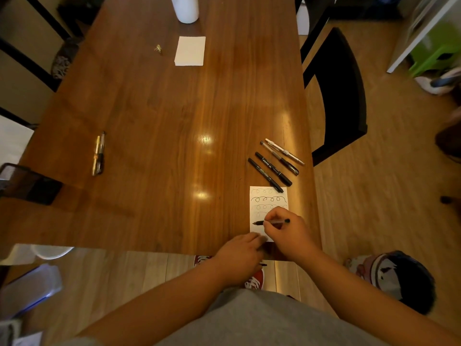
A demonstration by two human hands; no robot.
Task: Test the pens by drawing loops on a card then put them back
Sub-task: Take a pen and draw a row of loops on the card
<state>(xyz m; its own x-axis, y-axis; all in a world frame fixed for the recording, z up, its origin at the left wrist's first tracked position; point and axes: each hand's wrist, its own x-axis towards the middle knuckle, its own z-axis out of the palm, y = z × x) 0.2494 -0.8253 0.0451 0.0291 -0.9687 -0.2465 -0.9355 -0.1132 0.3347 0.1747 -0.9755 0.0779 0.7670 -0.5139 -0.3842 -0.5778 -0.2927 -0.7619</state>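
Black pen (259,223) being tried on the white card (257,211) near the counter's (174,146) right edge.
The light, stiff black pen is being pinched mid-barrel by the right hand (289,233); the thin, slide-prone white card is apparently being pressed under the left hand's (239,253) flat fingers.

Wooden table (162,108) bears a looped card (268,203), four pens (273,168) beside it (two pens (98,153) far left), blank paper (190,51).

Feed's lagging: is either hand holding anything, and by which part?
The right hand pinches a black pen round its barrel's middle, tip over the card. The left hand only rests on the card's near edge.
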